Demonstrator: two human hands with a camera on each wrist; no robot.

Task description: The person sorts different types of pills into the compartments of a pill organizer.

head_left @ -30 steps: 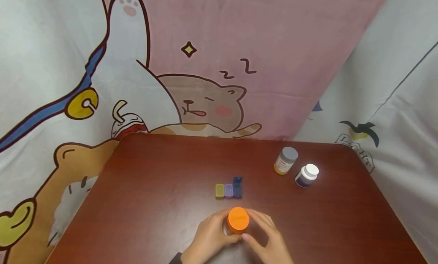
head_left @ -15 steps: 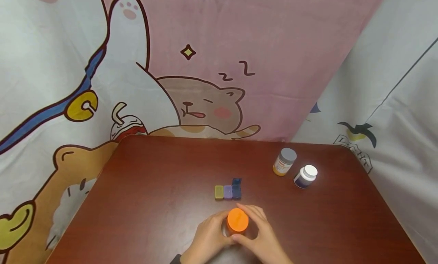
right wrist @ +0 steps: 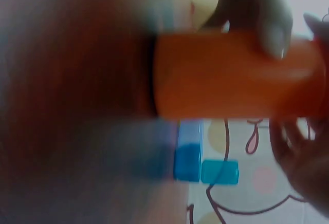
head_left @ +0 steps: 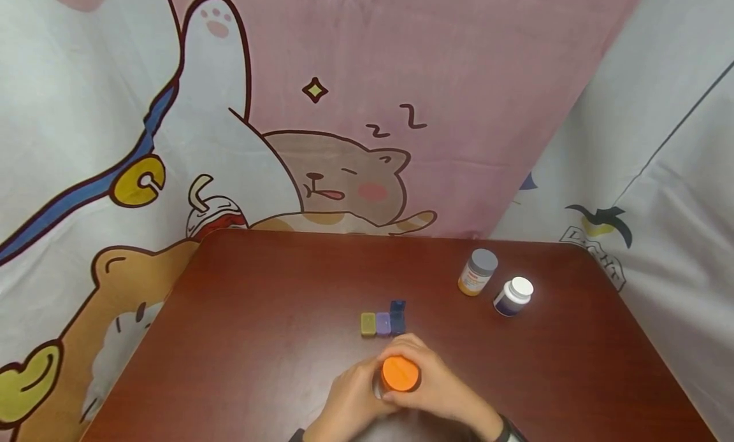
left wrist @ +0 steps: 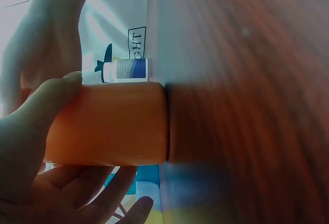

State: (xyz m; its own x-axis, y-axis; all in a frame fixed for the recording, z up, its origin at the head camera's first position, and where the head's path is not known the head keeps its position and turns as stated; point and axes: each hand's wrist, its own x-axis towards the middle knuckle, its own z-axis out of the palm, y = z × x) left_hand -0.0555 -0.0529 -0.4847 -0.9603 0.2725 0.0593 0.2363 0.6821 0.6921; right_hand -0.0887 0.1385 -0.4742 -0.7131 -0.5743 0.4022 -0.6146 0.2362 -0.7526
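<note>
An orange pill bottle (left wrist: pixel 115 124) stands upright on the tabletop (head_left: pixel 258 321), its body gripped by the left hand (head_left: pixel 351 394). Since a second ago, the right hand (head_left: pixel 438 381) has curled further round its orange cap (head_left: pixel 400 373), apparently firming a two-handed hold, near the pill organizer (head_left: pixel 383 323).

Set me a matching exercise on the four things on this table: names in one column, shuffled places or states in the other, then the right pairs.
Column one
1. orange bottle
2. pill box
3. grey-capped bottle
4. white-capped bottle

Column two
A. has its blue lid raised
B. farthest right of the four in the head view
C. gripped by two hands, the left hand and the right hand
D. yellow-orange at its base

Right pairs
1-C
2-A
3-D
4-B
</note>
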